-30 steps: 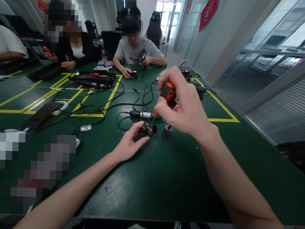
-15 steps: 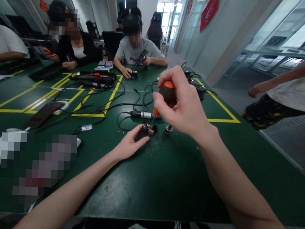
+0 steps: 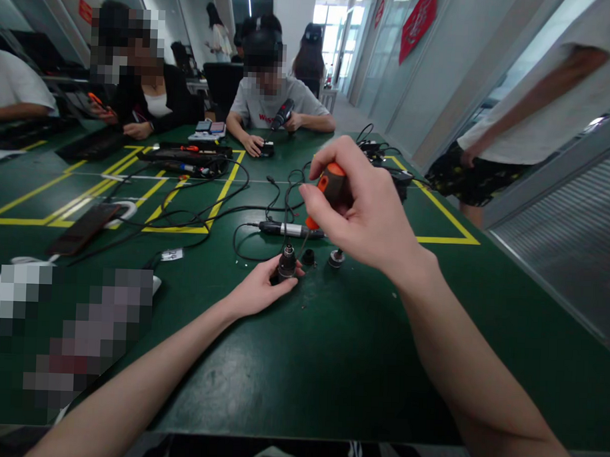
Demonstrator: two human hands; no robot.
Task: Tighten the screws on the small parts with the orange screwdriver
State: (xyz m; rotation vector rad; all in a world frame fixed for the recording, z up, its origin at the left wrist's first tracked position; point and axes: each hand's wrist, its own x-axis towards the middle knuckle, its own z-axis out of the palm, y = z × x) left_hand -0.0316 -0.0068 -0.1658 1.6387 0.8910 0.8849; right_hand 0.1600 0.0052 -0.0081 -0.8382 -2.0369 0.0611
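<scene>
The left hand (image 3: 257, 288) is now gripping the small round metal part (image 3: 286, 262) more tightly near the middle of the frame, holding it upright on the green table (image 3: 330, 363). The right hand (image 3: 368, 214) is closed around the orange-and-black screwdriver (image 3: 330, 184) — it is turning a little compared with a moment ago, its tip staying in the part, so the screwing is going on. Two small pieces (image 3: 322, 258) are lying just right of the part.

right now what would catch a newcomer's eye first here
Most striking is the right hand raised mid-frame, gripping an orange and black screwdriver that points down at a small dark round part. The left hand steadies that part on the green table, with two more small round parts just to its right. Behind lie tangled black cables and yellow floor-style markings, with a passer-by at the right edge.
</scene>
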